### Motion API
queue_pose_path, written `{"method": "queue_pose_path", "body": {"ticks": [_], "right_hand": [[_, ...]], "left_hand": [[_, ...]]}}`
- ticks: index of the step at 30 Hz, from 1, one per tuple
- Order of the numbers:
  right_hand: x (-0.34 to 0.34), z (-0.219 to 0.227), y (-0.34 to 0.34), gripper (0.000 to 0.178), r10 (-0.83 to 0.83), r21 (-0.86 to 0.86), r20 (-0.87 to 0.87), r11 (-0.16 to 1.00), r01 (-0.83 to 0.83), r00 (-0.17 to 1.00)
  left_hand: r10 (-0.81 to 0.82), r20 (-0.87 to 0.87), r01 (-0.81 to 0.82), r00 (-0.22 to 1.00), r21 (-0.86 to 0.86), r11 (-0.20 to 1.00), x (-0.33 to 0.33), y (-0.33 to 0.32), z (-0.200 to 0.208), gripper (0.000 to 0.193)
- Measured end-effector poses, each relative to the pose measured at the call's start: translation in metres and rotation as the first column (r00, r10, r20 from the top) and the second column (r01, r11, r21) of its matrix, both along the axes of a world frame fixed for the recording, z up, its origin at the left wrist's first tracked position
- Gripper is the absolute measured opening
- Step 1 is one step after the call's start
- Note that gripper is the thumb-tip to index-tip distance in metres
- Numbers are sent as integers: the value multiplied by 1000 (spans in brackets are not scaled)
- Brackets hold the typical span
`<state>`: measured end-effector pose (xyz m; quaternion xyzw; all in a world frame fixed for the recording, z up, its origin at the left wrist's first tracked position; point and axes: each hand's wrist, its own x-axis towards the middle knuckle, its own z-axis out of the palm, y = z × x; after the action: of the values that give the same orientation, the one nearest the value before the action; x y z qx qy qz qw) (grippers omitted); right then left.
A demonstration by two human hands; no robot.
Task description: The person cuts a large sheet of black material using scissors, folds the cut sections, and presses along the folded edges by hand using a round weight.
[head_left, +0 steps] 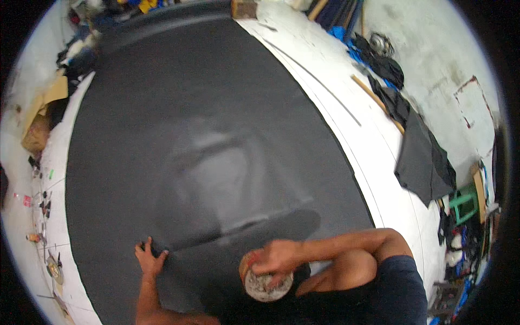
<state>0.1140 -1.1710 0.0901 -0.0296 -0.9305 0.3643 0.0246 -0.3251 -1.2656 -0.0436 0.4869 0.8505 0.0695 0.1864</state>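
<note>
A large black sheet (216, 97), smooth and slightly shiny, is spread over the floor in front of me. A raised crease or edge runs across its near part, slanting up to the right. At the left end of that crease my left hand (150, 259) lies on the sheet, fingers spread. My right hand (279, 258) is at the mouth of a round tub (269, 287) with whitish, crusted contents and some red on its side. Its fingers are curled and point down into the tub; whatever they hold is hidden. My bent knee (346, 271) shows beside the right forearm.
White tiled floor (374, 162) borders the sheet. On the right lie a black cloth piece (425, 157), a wooden stick (376, 103) and a green stool (464, 206). A block (244, 9) sits at the sheet's far edge. Along the left wall are cardboard (51, 97) and small scattered items.
</note>
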Motion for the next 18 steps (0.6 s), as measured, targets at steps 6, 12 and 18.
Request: {"method": "queue_pose_path", "body": {"ticks": [6,12,18], "right_hand": [[15,-15,-31,43,199,20,145,979,-204,969],[29,-51,-33,35,93,97,126,990,-106,988],[18,-5,18,31,-368,249,3,901,355,930]], "left_hand": [[0,44,3,999,-65,998,-2,-4,8,90],[-19,66,24,998,-85,996,0,1,1,85],[-78,18,78,997,-25,997,-22,12,-2,88]]}}
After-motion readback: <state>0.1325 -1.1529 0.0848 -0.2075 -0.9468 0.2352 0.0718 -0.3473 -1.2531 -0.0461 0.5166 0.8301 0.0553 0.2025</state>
